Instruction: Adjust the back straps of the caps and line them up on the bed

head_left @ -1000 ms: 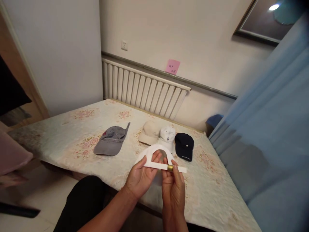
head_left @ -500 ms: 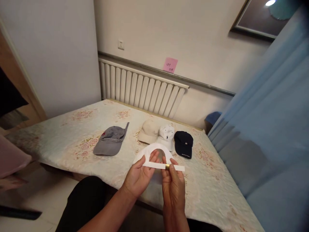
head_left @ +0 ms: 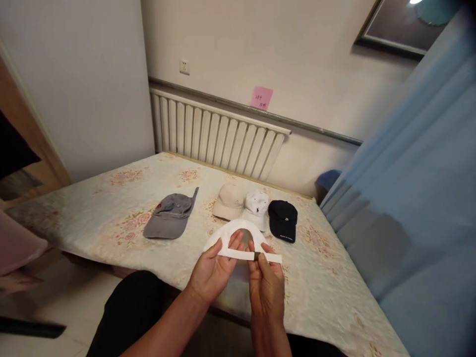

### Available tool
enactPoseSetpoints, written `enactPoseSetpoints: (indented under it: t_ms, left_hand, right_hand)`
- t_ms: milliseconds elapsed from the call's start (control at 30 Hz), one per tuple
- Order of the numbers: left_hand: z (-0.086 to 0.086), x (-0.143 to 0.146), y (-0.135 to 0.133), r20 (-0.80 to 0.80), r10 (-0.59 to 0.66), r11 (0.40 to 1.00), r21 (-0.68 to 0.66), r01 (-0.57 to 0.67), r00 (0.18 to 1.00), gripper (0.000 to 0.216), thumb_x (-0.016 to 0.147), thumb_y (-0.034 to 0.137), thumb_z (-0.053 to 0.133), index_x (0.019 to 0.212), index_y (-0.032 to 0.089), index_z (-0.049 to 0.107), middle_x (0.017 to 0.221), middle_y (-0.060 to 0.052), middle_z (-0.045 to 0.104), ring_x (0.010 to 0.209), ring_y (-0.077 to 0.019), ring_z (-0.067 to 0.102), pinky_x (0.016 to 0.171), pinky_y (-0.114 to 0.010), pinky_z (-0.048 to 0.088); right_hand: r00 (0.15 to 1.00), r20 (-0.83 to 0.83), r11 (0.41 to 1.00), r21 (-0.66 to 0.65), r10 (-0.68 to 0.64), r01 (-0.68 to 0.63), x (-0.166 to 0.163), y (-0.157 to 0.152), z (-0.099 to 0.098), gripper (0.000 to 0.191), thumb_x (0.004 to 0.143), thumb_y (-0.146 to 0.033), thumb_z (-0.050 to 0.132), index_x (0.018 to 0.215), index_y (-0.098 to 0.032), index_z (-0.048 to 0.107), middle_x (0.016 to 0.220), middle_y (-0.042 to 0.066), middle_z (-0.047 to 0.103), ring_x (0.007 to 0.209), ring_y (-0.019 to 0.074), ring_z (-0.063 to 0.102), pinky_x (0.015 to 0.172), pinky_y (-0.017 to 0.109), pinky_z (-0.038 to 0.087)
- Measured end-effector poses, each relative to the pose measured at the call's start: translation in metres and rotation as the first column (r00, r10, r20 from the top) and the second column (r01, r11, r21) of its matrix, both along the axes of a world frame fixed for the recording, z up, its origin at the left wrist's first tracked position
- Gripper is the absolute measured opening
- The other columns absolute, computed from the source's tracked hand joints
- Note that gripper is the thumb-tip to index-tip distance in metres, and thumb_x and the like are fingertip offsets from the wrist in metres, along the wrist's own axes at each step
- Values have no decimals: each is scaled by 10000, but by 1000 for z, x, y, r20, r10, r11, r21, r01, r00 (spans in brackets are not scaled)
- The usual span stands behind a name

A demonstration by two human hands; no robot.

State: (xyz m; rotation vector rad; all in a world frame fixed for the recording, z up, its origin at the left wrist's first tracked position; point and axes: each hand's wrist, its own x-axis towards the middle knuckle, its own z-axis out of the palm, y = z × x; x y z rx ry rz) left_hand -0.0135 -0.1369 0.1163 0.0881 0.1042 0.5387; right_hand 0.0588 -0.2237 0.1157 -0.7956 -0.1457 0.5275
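Observation:
Between my two hands is a white baseball cap, its back opening and adjusting strap turned toward me. My left hand pinches the strap's left end, thumb in front and fingers inside the opening. At the metal buckle, my right hand grips the strap with its thumb pressed on the front; the strap's loose end sticks out to the right. Beyond the held cap lie a beige cap, a white cap with a small dark logo and a black cap. Farther left rests a grey cap, its strap sticking up.
A floral-covered bed carries the caps. Behind it are a white radiator and a pink note on the wall. Blue curtain hangs at the right. Part of another person shows at the left edge.
Both hands keep their hold on the white cap. The buckle looks darker now, and the view has shifted very slightly.

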Motion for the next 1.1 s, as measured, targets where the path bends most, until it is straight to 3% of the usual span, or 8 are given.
enactPoseSetpoints:
  t_ms: [200,367,600,767,933,1100]
  left_hand:
    - [2,-6,2,-16,36,999,7,-36,999,533,964,170,320,1472,64,197,1343,-180,527,1283,-249,449,1132,-425,315]
    - [2,-11,8,-51,43,999,-8,-43,998,525,963,164,320,1467,61,214,1335,-193,531,1276,-251,455,1109,-415,358]
    - [-4,-15,12,-42,32,999,4,-32,999,547,963,154,300,1485,87,152,1303,-187,562,1239,-235,500,1103,-411,362]
    - [-10,-15,12,2,24,999,39,-24,1000,557,966,186,291,1494,118,127,1318,-179,554,1237,-216,508,1113,-399,334]
    - [-14,-13,-7,-13,-12,986,164,14,1000,533,940,171,391,1460,192,278,1357,-123,534,1283,-217,463,1149,-413,253]
    - [-9,-9,-31,-155,26,962,273,18,988,456,868,107,531,1321,116,480,1207,-139,641,1199,-222,551,1128,-381,304]
  right_hand:
    - [989,108,993,48,103,-108,-7,-2,0,591,713,-246,720,1240,-160,467,1154,113,650,1101,231,610,1065,471,363]
    - [991,126,998,43,39,-45,-9,-2,-1,679,727,-237,702,1333,-202,398,1262,103,592,1122,208,588,1046,446,391]
    - [999,38,1000,24,-15,14,-5,-1,-6,481,800,-302,637,1242,-187,489,1158,93,640,1037,192,630,966,402,463]
    - [1000,1,999,-23,-29,29,-3,0,-8,451,803,-334,636,1208,-184,506,1117,93,661,1025,202,640,932,388,484]
    - [999,19,998,-64,-27,28,-9,1,-10,486,805,-355,624,1242,-191,489,1105,79,671,1014,195,645,917,356,489]
    - [997,67,988,-154,-23,33,-18,3,-16,519,816,-374,591,1288,-197,472,1117,71,673,1019,198,642,910,346,492]
